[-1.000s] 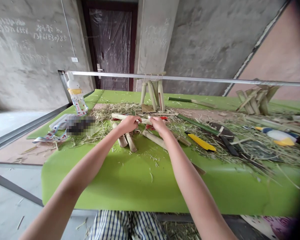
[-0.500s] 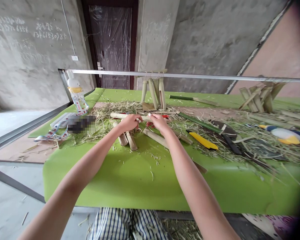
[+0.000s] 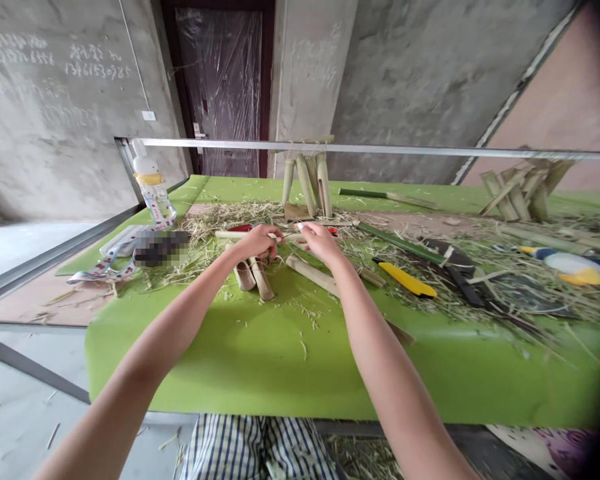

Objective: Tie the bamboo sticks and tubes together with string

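Green sheeting (image 3: 260,373) forms the work surface. Left hand (image 3: 265,241) and right hand (image 3: 320,241) face each other, both partly curled; whether either grips the thin strand (image 3: 291,235) between them cannot be told. Bamboo rod (image 3: 224,235) extends left from behind the left hand; two tubes (image 3: 263,281) lie just in front. Yellow tool (image 3: 407,280) lies farther right.

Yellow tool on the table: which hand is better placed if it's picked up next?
Right, most likely. The right hand is nearer, and the yellow tool lies just outside the right forearm; the left hand would probably have to reach across that arm.
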Demonstrator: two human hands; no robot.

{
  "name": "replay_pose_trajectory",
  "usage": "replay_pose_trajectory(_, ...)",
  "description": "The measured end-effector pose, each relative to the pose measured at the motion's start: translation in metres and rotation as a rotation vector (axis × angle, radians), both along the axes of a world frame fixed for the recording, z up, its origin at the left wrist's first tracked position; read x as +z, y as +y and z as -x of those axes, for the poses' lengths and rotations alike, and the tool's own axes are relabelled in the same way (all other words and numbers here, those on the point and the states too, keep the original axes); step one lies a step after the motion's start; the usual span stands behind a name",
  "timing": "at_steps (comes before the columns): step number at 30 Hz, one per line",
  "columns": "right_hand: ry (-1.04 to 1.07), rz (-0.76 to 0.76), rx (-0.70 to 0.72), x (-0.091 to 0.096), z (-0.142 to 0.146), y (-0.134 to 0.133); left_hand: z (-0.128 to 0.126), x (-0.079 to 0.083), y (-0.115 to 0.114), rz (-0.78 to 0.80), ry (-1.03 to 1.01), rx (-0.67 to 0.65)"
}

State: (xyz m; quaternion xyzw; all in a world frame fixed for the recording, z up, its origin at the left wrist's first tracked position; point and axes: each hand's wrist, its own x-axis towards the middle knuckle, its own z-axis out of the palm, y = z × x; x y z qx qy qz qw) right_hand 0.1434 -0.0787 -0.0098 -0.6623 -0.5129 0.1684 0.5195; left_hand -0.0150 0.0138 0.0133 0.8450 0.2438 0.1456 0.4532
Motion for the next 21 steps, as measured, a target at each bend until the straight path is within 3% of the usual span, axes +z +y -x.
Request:
replay_pose_trajectory(3,-0.352,-0.166,-0.048,0.002,-0.002,-0.003,0.000,0.000,0.002,-0.003,-0.018,0.002)
replay_pose_trajectory(6,-0.539,-0.267,-0.082,0.000,-0.002,-0.001,0.000,0.000,0.003,-0.019,-0.024,-0.007)
replay_pose_trajectory(12,-0.680,-0.313,-0.109,-0.004,0.000,0.002,0.001,0.001,0.002,-0.067,0.008,0.003)
replay_pose_trajectory(21,-0.883,-0.243,-0.124,0.001,0.010,-0.001,0.000,-0.003,0.005,-0.269,0.093,0.002)
